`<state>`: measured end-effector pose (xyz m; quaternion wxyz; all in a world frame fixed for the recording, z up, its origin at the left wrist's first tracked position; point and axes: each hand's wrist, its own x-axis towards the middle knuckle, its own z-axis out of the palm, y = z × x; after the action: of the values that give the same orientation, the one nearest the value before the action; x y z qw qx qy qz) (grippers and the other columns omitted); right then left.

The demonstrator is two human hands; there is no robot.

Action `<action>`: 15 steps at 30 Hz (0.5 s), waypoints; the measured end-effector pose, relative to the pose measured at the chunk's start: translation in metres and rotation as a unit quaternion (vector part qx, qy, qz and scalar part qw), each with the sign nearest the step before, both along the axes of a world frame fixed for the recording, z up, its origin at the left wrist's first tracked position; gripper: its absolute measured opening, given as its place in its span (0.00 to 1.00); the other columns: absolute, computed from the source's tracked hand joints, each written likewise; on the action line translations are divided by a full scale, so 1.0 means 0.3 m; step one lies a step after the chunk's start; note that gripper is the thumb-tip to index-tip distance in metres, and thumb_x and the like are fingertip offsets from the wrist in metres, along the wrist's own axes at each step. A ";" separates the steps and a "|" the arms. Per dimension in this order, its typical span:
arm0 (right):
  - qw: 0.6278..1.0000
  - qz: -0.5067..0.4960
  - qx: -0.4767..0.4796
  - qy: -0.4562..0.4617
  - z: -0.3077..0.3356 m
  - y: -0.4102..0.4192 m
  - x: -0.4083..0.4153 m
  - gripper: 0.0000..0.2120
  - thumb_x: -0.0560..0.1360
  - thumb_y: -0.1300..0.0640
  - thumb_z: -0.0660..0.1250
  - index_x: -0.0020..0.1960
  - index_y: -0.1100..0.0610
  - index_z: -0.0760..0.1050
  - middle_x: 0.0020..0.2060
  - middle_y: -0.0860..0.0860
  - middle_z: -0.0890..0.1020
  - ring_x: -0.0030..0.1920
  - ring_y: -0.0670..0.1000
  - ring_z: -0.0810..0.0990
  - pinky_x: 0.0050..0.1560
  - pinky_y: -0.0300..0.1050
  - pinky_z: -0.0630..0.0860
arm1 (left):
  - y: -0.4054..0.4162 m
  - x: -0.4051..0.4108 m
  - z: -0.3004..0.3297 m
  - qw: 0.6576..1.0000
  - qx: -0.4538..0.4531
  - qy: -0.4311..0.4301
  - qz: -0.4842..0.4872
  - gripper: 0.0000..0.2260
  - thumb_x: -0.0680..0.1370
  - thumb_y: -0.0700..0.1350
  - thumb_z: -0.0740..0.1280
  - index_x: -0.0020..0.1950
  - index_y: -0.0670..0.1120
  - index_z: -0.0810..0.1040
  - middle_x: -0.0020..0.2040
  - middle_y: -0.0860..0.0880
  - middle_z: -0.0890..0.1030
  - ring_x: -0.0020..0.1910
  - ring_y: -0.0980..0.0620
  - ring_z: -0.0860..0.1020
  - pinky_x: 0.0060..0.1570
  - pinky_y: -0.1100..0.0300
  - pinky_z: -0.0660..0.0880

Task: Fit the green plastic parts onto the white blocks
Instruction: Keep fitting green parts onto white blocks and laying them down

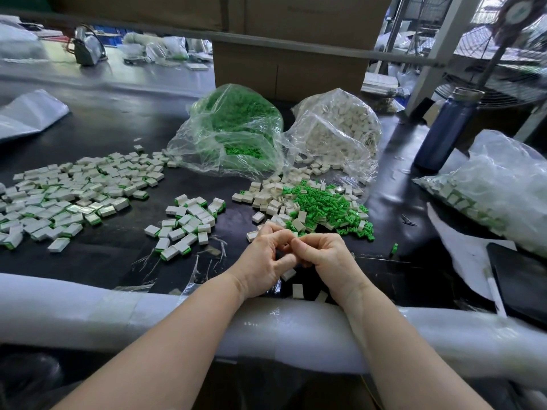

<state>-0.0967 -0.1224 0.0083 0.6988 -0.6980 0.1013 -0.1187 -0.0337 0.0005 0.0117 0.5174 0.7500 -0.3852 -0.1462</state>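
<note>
A: How far along are we, judging from the mixed pile (313, 202) as our landmark?

B: A good way in, we'd say, but far from done. Left of the mixed pile lies a small cluster of fitted blocks (186, 223), white with green showing at their edges, and further left a much larger spread of fitted blocks (68, 196). The mixed pile itself is loose green plastic parts (322, 199) and bare white blocks (266, 199), all unfitted.

A: And our hands?

B: Just nearer us than the mixed pile, touching each other. Our left hand (266, 258) and right hand (322, 255) both have the fingers curled in, the grip pinching something small between them. We judge it a block and a green part being pressed together, but it is hidden.

A: Any strays?

B: A few bare blocks lie on the surface (112, 255) under our wrists.

A: The containers?

B: Behind the mixed pile, a clear bag of green parts (236, 125), and beside it a clear bag of white blocks (337, 131), both well filled. Right of the pile, another bag (500, 184) holds what look like fitted pieces. So plenty is left.
</note>
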 end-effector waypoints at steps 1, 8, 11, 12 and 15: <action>1.000 -0.002 0.002 0.001 0.002 0.003 0.000 0.07 0.75 0.67 0.64 0.44 0.71 0.79 0.25 0.50 0.79 0.26 0.41 0.74 0.29 0.31 0.70 | -0.001 0.002 -0.002 1.000 0.002 -0.003 0.001 0.06 0.73 0.32 0.65 0.45 0.41 0.77 0.52 0.43 0.68 0.44 0.58 0.68 0.46 0.76 0.66; 1.000 0.000 0.002 0.005 0.000 0.006 0.002 0.09 0.75 0.66 0.64 0.45 0.74 0.78 0.27 0.53 0.78 0.27 0.42 0.74 0.30 0.32 0.71 | -0.001 0.011 -0.015 1.000 0.008 -0.018 0.005 0.05 0.73 0.32 0.65 0.45 0.40 0.77 0.51 0.41 0.69 0.45 0.56 0.69 0.47 0.74 0.67; 1.000 -0.005 0.003 0.005 -0.003 0.002 0.002 0.09 0.75 0.67 0.65 0.45 0.75 0.78 0.26 0.53 0.77 0.25 0.41 0.73 0.29 0.31 0.70 | -0.004 0.009 -0.015 1.000 0.003 -0.011 -0.001 0.08 0.73 0.32 0.65 0.43 0.46 0.75 0.51 0.43 0.68 0.44 0.56 0.69 0.46 0.74 0.68; 1.000 -0.005 0.003 0.005 -0.005 0.001 0.001 0.09 0.75 0.67 0.65 0.44 0.75 0.78 0.26 0.53 0.77 0.25 0.42 0.73 0.29 0.31 0.70 | -0.005 0.009 -0.014 1.000 0.003 -0.010 0.000 0.09 0.73 0.32 0.65 0.43 0.46 0.75 0.51 0.44 0.68 0.44 0.56 0.69 0.46 0.74 0.68; 1.000 -0.003 0.004 0.004 -0.006 0.003 0.001 0.09 0.75 0.67 0.65 0.44 0.75 0.78 0.25 0.51 0.77 0.25 0.41 0.72 0.28 0.31 0.69 | -0.004 0.008 -0.012 1.000 0.008 -0.016 0.000 0.09 0.73 0.32 0.64 0.43 0.47 0.75 0.52 0.43 0.68 0.44 0.57 0.69 0.46 0.75 0.67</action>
<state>-0.0965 -0.1216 0.0066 0.7008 -0.6956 0.1066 -0.1172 -0.0313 -0.0006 0.0081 0.5050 0.7566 -0.3922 -0.1371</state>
